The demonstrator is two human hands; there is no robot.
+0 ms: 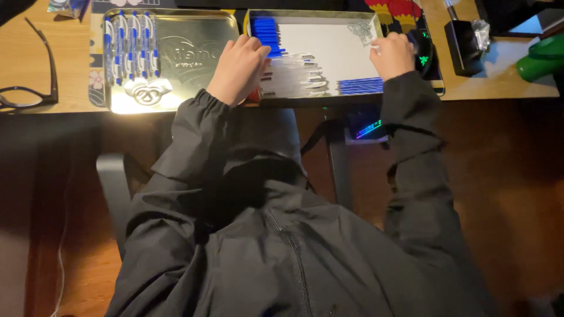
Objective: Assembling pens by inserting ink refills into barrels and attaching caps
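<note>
A wooden desk [35, 64] runs across the top of the view, with a pair of black-framed glasses [32, 88] lying at its left end, well apart from both hands. At the right end stand a small black box-shaped object [461, 47] and part of something green [540, 61]. A black computer mouse [424, 51] with a green glow sits just behind the right hand [392, 56], partly hidden by it. Under the desk edge a device shows a strip of coloured light [369, 129].

Two shallow metal tins sit side by side. The left tin [194, 56] (its floor embossed with a raised design) holds a row of assembled blue-and-white pens [129, 44] along its left side and a small pile of clear pieces [150, 91] near the front. The right tin [329, 44] is lined in white; it holds a stack of blue caps [265, 32] at the back left, clear pen barrels [294, 76] in the front middle, and thin blue refills [359, 86] at the front right.

The left hand [238, 67] rests curled over the right tin's left edge, fingers bent down among the clear barrels; what it grips cannot be told. The right hand is closed around a small pale piece at the tin's right edge
</note>
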